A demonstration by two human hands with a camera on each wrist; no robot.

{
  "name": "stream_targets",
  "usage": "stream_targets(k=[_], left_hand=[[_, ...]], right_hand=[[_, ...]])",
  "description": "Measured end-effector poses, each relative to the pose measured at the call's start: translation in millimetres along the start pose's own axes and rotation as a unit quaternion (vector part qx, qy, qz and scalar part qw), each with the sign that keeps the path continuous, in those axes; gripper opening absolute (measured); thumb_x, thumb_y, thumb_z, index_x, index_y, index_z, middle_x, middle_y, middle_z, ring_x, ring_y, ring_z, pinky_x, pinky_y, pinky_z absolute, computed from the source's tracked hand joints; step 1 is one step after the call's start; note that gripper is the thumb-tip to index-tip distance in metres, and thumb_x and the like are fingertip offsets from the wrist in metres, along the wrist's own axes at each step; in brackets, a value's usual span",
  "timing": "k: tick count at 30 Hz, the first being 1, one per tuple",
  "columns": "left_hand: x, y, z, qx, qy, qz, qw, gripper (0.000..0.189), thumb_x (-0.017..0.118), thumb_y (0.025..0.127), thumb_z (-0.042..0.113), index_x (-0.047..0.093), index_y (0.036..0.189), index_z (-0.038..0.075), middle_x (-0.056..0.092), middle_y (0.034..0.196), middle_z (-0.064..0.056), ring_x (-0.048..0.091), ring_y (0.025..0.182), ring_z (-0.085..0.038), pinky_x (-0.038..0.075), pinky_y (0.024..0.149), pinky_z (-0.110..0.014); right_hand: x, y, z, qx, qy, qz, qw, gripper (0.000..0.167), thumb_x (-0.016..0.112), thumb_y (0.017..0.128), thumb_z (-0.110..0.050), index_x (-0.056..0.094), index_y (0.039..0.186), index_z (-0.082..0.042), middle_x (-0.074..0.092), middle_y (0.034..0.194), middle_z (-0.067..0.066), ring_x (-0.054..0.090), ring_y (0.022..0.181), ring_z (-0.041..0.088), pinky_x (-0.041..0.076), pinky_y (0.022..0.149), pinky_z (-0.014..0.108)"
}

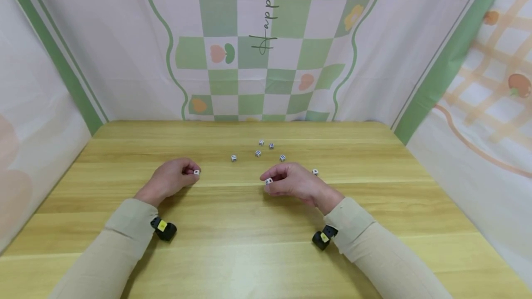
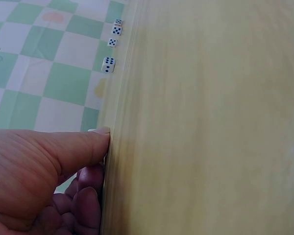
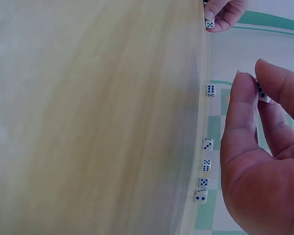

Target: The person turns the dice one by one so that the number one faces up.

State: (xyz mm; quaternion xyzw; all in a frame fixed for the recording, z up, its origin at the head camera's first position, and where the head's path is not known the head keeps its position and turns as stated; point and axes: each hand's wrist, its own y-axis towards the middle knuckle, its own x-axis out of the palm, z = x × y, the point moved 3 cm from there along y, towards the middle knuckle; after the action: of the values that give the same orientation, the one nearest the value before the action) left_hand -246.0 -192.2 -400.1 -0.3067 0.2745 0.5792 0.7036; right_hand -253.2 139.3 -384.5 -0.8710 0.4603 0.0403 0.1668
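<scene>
Near the left of the wooden table (image 1: 232,225), my left hand (image 1: 174,179) pinches a white die (image 1: 196,172) between thumb and fingers, low at the tabletop. My right hand (image 1: 297,182) holds another die (image 1: 269,181) between thumb and index finger, raised above the wood; the right wrist view shows this die (image 3: 263,94) partly covered by the fingertips. Between and beyond the hands lie several loose dice, among them a die (image 1: 233,158) nearer the left hand and a die (image 1: 282,158) just past the right fingers. One die (image 1: 315,172) sits behind the right hand's knuckles.
A white curtain with a green checkered pattern (image 1: 251,81) hangs along the table's far edge. Fabric walls (image 1: 37,105) also stand at both sides. Small black cameras (image 1: 166,230) are strapped to the wrists over beige sleeves (image 1: 112,248).
</scene>
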Motion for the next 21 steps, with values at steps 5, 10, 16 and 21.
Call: stream_targets(k=[5,10,16,21], left_hand=[[0.7,-0.4,1.4,0.005,0.003,-0.003,1.0,0.019,0.066,0.103,0.022,0.07,0.116,0.009,0.066,0.107,-0.007,0.057,0.097,-0.023,0.047,0.086,-0.04],[0.6,-0.1,1.9,0.008,0.003,-0.004,1.0,0.019,0.066,0.103,0.022,0.07,0.116,0.008,0.067,0.107,-0.007,0.057,0.097,-0.023,0.048,0.087,-0.041],[0.8,0.6,0.4,0.005,0.003,-0.003,1.0,0.019,0.065,0.103,0.021,0.07,0.117,0.009,0.067,0.108,-0.007,0.057,0.098,-0.023,0.047,0.088,-0.04],[0.7,0.9,-0.9,0.004,0.004,-0.001,1.0,0.019,0.065,0.103,0.021,0.07,0.117,0.009,0.067,0.108,-0.007,0.057,0.098,-0.023,0.047,0.088,-0.04]], right_hand=[[-0.5,-1.1,-0.8,-0.013,-0.026,0.001,0.9996,0.039,0.077,0.091,-0.008,0.069,0.128,0.003,0.064,0.107,0.005,0.06,0.098,0.017,0.055,0.084,0.028],[-0.3,-2.1,-2.8,-0.021,-0.034,-0.001,0.9992,0.041,0.076,0.09,-0.006,0.069,0.129,0.003,0.068,0.11,0.004,0.061,0.1,0.015,0.055,0.085,0.027],[0.2,-2.0,-2.2,-0.02,-0.018,-0.005,0.9996,0.04,0.075,0.092,-0.006,0.068,0.13,0.005,0.068,0.11,0.005,0.064,0.098,0.014,0.057,0.086,0.028],[0.8,-2.8,-2.7,-0.023,-0.012,-0.007,0.9996,0.04,0.075,0.092,-0.005,0.068,0.13,0.006,0.069,0.111,0.006,0.066,0.098,0.016,0.059,0.087,0.03]])
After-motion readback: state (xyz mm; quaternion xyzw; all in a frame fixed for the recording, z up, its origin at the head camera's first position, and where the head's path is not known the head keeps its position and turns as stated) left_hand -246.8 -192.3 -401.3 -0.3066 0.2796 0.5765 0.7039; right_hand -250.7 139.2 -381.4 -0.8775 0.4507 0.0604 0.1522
